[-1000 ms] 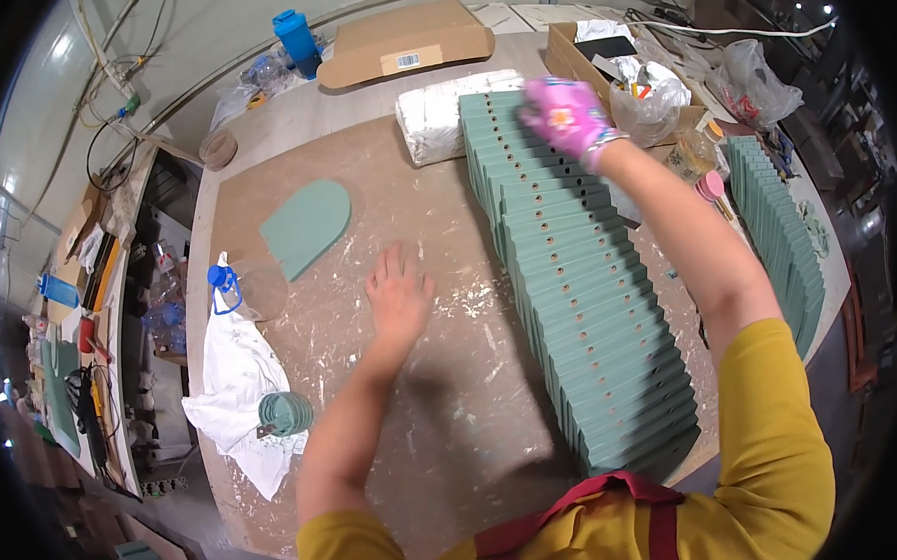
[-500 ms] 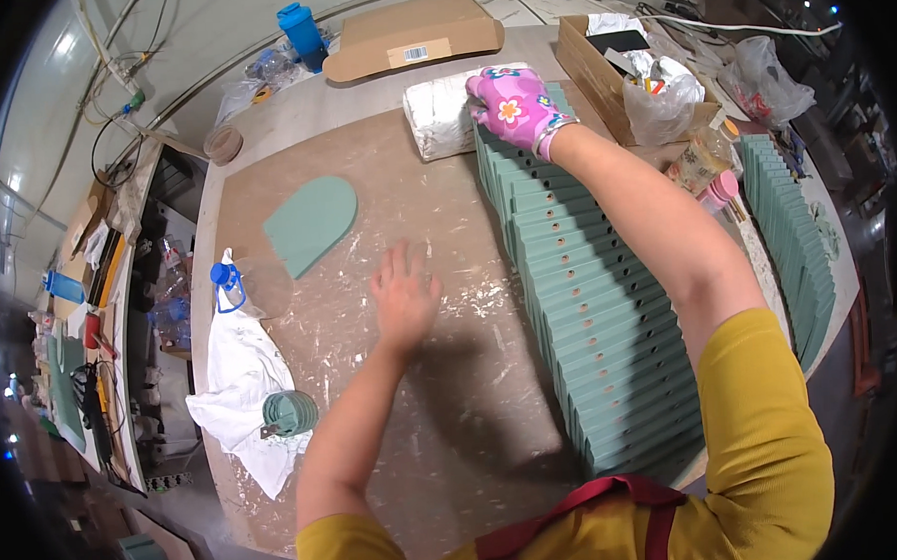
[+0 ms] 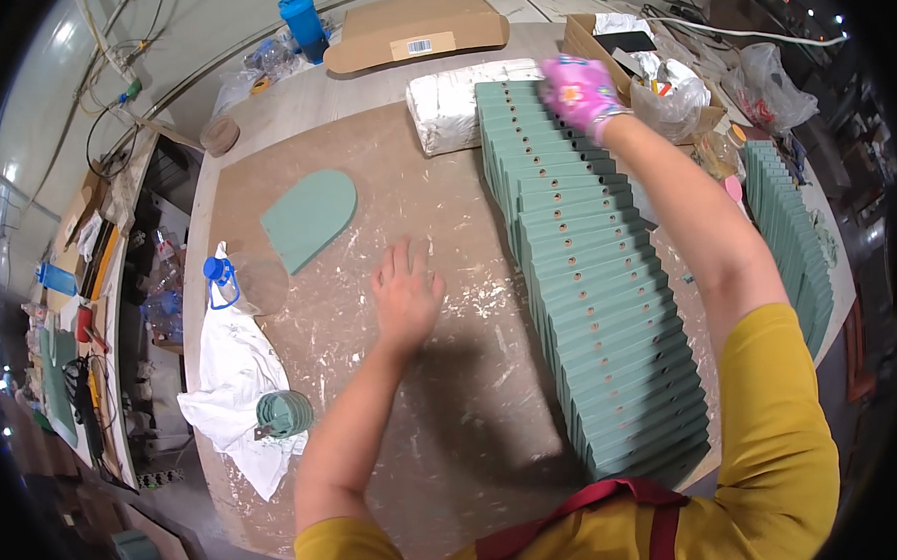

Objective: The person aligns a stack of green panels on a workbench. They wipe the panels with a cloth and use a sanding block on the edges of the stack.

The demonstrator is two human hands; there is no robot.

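A long row of green panels (image 3: 594,284) with small holes along their edges runs from near my body to the far side of the table. At its far right corner is my right hand (image 3: 578,92), in a pink flowered glove. Motion blurs its fingers, and whether anything is in them does not show. My bare left hand (image 3: 407,292) lies flat on the brown table board (image 3: 444,400), fingers spread, holding nothing. Beyond it to the left rests a single green panel (image 3: 311,221) with one rounded end. A white wrapped bundle (image 3: 441,115) touches the far end of the row.
At the left edge lie a white cloth (image 3: 234,369), a blue-capped bottle (image 3: 221,280) and a green coil-like roll (image 3: 286,414). Behind are a flattened cardboard box (image 3: 412,26) and a blue bottle (image 3: 303,28). An open carton (image 3: 583,44) and more green panels (image 3: 792,245) stand right.
My gloved right hand has moved rightward across the far end of the row, uncovering the panels' top edges there. My left hand has stayed nearly in place.
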